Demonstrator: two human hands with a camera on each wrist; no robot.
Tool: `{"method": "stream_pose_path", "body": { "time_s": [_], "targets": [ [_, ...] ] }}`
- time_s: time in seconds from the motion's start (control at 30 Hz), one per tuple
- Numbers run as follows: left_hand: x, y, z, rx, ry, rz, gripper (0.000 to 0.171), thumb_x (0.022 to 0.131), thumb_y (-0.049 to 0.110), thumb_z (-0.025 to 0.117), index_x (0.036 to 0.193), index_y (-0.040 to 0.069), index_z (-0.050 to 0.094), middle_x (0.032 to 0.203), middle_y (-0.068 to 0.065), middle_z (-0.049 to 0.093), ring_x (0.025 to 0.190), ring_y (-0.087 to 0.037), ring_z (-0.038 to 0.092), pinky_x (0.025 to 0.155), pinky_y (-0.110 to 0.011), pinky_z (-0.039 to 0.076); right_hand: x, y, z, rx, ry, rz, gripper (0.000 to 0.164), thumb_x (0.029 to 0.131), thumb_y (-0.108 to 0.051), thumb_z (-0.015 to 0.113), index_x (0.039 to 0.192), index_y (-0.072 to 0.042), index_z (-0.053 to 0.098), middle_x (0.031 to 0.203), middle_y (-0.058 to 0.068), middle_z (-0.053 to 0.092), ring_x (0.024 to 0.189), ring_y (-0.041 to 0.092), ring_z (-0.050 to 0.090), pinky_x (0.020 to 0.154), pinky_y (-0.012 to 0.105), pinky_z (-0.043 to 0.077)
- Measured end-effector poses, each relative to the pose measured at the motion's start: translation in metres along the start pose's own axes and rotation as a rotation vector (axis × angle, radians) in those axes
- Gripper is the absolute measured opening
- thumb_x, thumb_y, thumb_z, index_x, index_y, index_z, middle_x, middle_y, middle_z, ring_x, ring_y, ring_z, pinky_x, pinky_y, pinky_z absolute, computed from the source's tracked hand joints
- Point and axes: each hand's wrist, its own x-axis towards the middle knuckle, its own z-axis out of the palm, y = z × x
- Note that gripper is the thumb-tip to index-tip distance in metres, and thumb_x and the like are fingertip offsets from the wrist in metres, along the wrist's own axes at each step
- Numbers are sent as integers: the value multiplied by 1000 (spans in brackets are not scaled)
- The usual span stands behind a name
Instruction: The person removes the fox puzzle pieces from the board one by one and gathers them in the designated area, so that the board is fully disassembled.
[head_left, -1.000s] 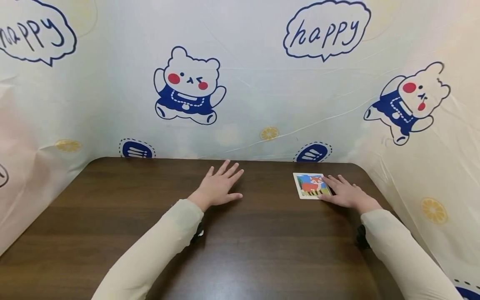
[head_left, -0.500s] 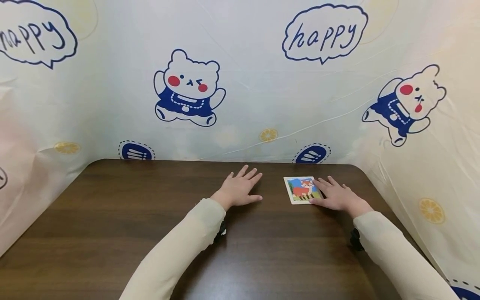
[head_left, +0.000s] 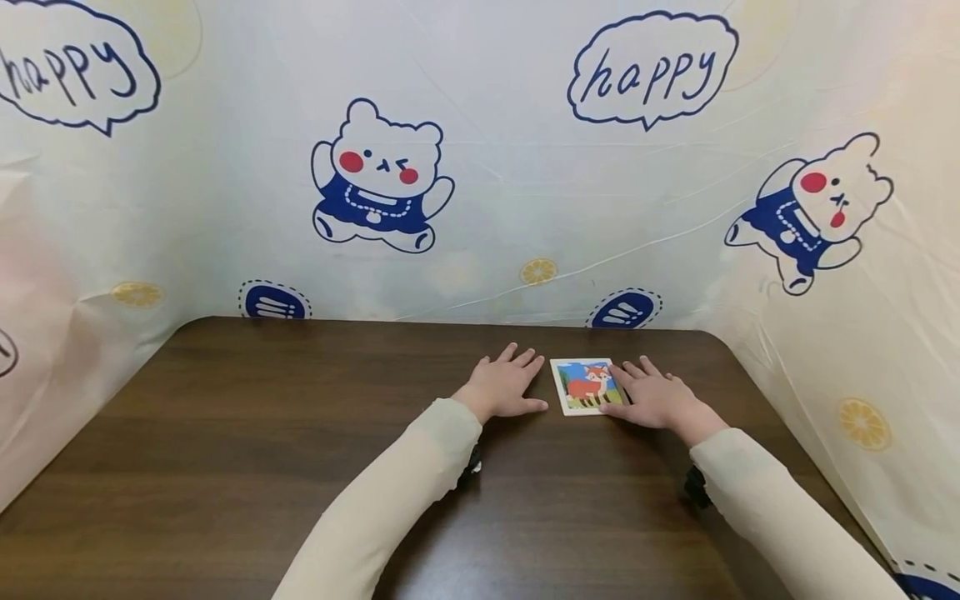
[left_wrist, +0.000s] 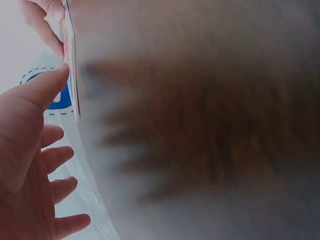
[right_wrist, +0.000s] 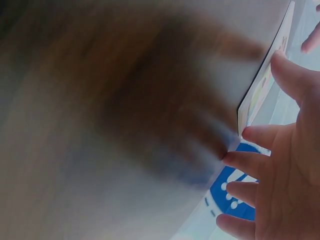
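Note:
A square picture puzzle board (head_left: 581, 386) with a white border and an orange fox on it lies flat on the dark wooden table (head_left: 300, 433), right of the middle. My right hand (head_left: 656, 398) touches its right edge with spread, straight fingers; in the right wrist view the thumb and index fingertip (right_wrist: 247, 133) meet the board's side (right_wrist: 252, 102). To the left of the board is my left hand (head_left: 504, 386), fingers spread, its thumb close to the left edge. Whether that thumb touches the board (left_wrist: 73, 75) cannot be told.
Behind the table hangs a pale curtain (head_left: 495, 200) printed with bears, lemon slices and the word "happy". It runs along the left and right sides too. Dark straps (head_left: 697, 486) show at the sleeve cuffs. The tabletop mirrors the hands in both wrist views.
The board and my right hand on it have slid left and slightly nearer. My left hand has moved right, closing the gap to the board.

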Motion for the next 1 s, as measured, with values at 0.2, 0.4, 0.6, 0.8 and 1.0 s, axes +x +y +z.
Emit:
{"method": "stream_pose_path", "body": {
  "time_s": [0.2, 0.4, 0.6, 0.8, 1.0],
  "targets": [
    [1, 9, 2, 4, -36, -13, 82, 95, 65, 49, 160, 24, 20, 167, 2, 20, 156, -26, 12, 118, -56, 28, -2, -14, 0, -20, 12, -20, 93, 90, -72, 47, 157, -9, 29, 159, 25, 31, 148, 52, 17, 109, 74, 24],
    [-1, 13, 2, 13, -41, -30, 82, 95, 65, 49, 160, 23, 21, 167, 2, 21, 156, -25, 13, 119, -56, 27, -4, -26, -4, -46, 18, -40, 91, 91, -68, 50, 156, -7, 32, 158, 25, 33, 147, 53, 19, 108, 73, 27],
    [-4, 12, 0, 23, -66, -40, 83, 94, 66, 50, 159, 21, 25, 166, 2, 23, 155, -26, 16, 119, -55, 28, -4, -34, -5, -50, 17, -47, 90, 91, -67, 51, 155, -7, 33, 159, 22, 34, 148, 51, 19, 108, 73, 28],
    [-9, 7, -2, 32, -81, -41, 83, 92, 67, 52, 158, 21, 30, 165, 3, 25, 155, -27, 18, 118, -55, 29, -5, -41, -5, -44, 20, -76, 91, 90, -67, 52, 154, -5, 35, 159, 19, 34, 149, 49, 19, 109, 72, 28],
    [-19, -2, -2, 25, -87, -47, 83, 91, 66, 55, 157, 23, 32, 165, 4, 27, 155, -26, 17, 119, -57, 25, -8, -49, -6, -22, 8, -115, 91, 88, -69, 55, 154, -8, 37, 160, 16, 34, 150, 48, 18, 110, 71, 26]
  ]
}}
